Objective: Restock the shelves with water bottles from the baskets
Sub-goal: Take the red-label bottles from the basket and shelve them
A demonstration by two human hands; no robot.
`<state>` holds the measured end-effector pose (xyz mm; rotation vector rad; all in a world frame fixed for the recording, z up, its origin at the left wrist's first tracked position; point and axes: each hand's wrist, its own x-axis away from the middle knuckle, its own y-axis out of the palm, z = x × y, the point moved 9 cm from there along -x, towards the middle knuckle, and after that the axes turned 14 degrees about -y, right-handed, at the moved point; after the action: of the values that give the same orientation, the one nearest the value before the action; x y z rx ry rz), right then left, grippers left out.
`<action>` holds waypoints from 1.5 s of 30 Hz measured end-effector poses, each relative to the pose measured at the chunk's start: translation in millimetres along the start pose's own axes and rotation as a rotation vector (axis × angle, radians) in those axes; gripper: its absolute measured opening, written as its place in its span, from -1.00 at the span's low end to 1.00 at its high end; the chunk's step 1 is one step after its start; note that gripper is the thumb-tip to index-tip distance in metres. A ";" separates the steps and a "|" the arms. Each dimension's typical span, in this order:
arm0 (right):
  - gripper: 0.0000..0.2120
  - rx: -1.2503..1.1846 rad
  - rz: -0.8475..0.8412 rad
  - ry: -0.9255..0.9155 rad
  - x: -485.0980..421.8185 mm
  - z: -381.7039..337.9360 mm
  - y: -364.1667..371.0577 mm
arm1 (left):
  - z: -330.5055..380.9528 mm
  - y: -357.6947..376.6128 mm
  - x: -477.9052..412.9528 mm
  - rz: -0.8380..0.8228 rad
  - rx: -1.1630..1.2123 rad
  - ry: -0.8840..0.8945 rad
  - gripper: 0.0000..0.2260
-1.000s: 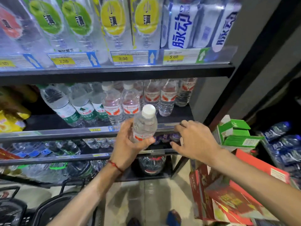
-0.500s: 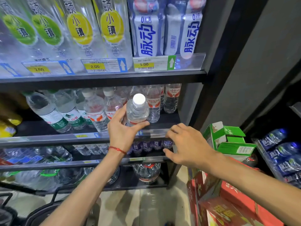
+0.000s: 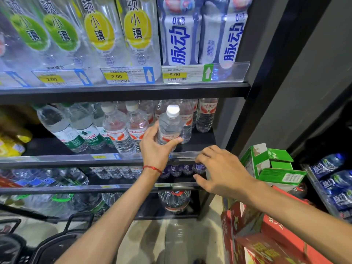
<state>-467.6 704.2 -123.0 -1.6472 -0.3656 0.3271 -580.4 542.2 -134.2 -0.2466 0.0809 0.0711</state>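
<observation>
- The left hand [image 3: 154,147] grips a water bottle [image 3: 170,126] round its lower body; the bottle is upright, cap up, over the front rail of the middle shelf [image 3: 66,160]
- Bare shelf floor lies right of it and farther in, between red-labelled bottles [image 3: 136,128] on the left and others at the far right
- The right hand [image 3: 219,168] holds nothing, fingers loosely bent, near the rail's right end
- The upper shelf [image 3: 133,92] hangs close above the cap: likely a level push inward
</observation>
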 end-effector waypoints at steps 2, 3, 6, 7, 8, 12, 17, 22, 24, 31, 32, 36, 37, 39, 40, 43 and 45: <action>-0.46 -0.016 0.011 0.002 -1.7 1.0 -0.9 | -7.0 2.1 -2.8 -0.020 0.044 -0.041 -0.30; -0.47 -0.024 0.014 0.004 -2.4 1.3 -1.2 | -8.5 3.5 -2.2 -0.030 0.070 -0.057 -0.28; -0.48 -0.031 0.015 0.001 -3.9 0.0 -1.5 | -10.7 7.6 2.5 -0.030 0.097 -0.083 -0.33; -0.49 -0.032 0.017 -0.002 -4.0 -1.0 -1.2 | -11.8 8.0 4.6 -0.020 0.086 -0.081 -0.36; -0.49 -0.031 0.021 -0.007 -4.1 -1.7 -1.0 | -12.5 7.9 5.7 -0.007 0.072 -0.077 -0.38; -0.50 -0.030 0.023 -0.009 -6.0 0.7 0.5 | -10.7 3.1 10.0 0.078 -0.040 -0.009 -0.44; -0.50 -0.043 0.024 -0.019 -7.0 2.4 5.2 | -4.0 -3.6 18.0 0.211 -0.118 0.012 -0.37; -0.50 -0.052 0.010 -0.037 -6.0 1.1 11.0 | -11.4 -8.0 24.9 0.292 -0.001 -0.081 -0.37; -0.49 -0.058 0.004 -0.041 -5.4 1.7 12.1 | -10.8 -9.4 26.1 0.320 -0.011 -0.061 -0.38; -0.50 -0.063 -0.004 -0.050 -3.3 7.8 16.8 | -6.2 -5.1 26.9 0.365 -0.066 -0.009 -0.40; -0.50 -0.064 -0.005 -0.050 -3.3 8.5 17.3 | -5.2 -4.2 26.4 0.362 -0.066 -0.004 -0.41; -0.51 -0.069 -0.018 -0.054 -3.4 10.6 20.6 | -3.1 -1.6 27.6 0.363 -0.085 0.015 -0.41; -0.51 -0.072 -0.019 -0.054 -3.5 10.8 20.9 | -3.5 -1.6 28.4 0.372 -0.087 0.010 -0.40; -0.52 -0.085 -0.006 -0.054 -4.0 11.1 20.8 | -5.0 -2.1 29.0 0.385 -0.081 0.002 -0.40; -0.53 -0.090 0.004 -0.054 -4.6 11.7 20.7 | -6.3 -2.9 28.4 0.394 -0.059 0.001 -0.40; -0.55 -0.092 0.003 -0.058 -6.1 12.1 23.5 | -10.0 -6.7 29.1 0.432 0.025 -0.027 -0.38; -0.58 -0.086 0.016 -0.058 -5.4 12.4 26.2 | -9.8 -7.6 31.2 0.454 0.043 -0.038 -0.36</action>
<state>-476.6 710.5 -150.4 -1.7279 -0.4157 0.3759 -549.4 534.4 -144.6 -0.1803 0.0989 0.5251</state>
